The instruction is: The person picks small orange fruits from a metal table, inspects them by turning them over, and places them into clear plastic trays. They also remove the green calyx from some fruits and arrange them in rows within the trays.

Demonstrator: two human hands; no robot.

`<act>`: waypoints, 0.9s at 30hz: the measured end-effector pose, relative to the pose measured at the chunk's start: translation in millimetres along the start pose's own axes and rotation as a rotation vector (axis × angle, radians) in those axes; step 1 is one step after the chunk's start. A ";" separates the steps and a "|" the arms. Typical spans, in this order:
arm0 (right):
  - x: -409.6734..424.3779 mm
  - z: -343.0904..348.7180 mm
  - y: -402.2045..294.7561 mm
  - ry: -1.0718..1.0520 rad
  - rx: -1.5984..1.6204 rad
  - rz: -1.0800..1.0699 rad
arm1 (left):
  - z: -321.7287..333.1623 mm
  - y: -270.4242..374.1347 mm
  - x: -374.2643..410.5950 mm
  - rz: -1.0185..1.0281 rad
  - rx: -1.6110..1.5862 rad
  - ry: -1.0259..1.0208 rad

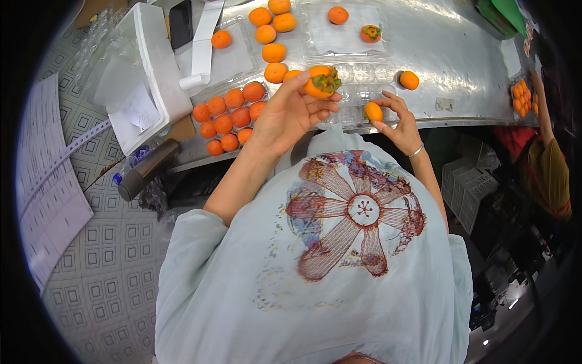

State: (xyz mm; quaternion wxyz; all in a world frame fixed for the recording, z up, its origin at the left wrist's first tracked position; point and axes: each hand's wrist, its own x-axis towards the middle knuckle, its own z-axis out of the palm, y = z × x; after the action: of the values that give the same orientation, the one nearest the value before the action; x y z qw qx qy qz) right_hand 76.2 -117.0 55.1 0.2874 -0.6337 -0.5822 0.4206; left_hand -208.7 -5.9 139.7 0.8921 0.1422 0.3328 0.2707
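My left hand holds an orange persimmon with its green calyx showing, raised over the metal table. In my right hand, a smaller-looking persimmon sits between thumb and fingers at a clear plastic tray with round hollows. To the left, another tray holds rows of deeper orange persimmons, partly hidden by my left forearm. Several loose persimmons form a line beyond my left hand. One more persimmon rests on the metal just past my right hand.
A clear tray with a white liner bears two persimmons at the back. A white foam box, a dark phone, a paper strip and a dark bottle are at left. A co-worker's arm reaches in beside a filled tray at far right.
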 end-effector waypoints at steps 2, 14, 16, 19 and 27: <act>-1.6 -3.6 -0.5 0.047 -0.019 -0.016 | -2.7 -2.1 3.4 -0.024 0.049 0.014; -1.5 -32.8 -80.1 0.340 0.051 -0.019 | 18.1 -17.5 75.8 0.324 0.920 0.001; -5.6 -37.7 -75.8 0.349 0.536 0.090 | 32.5 -18.5 107.9 0.452 1.201 -0.016; -10.4 -41.2 -63.9 0.255 1.135 0.169 | 46.7 -29.4 166.3 0.688 1.441 -0.107; -7.6 -39.4 -52.5 0.244 1.905 0.208 | 65.0 -68.5 283.7 0.886 2.042 -0.394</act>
State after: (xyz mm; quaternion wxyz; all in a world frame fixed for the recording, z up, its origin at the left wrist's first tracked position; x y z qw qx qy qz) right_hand 84.6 -111.3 120.4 0.7008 -0.2225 0.0961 0.6710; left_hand 40.7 97.6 11.4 0.2207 0.9502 0.1719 0.1373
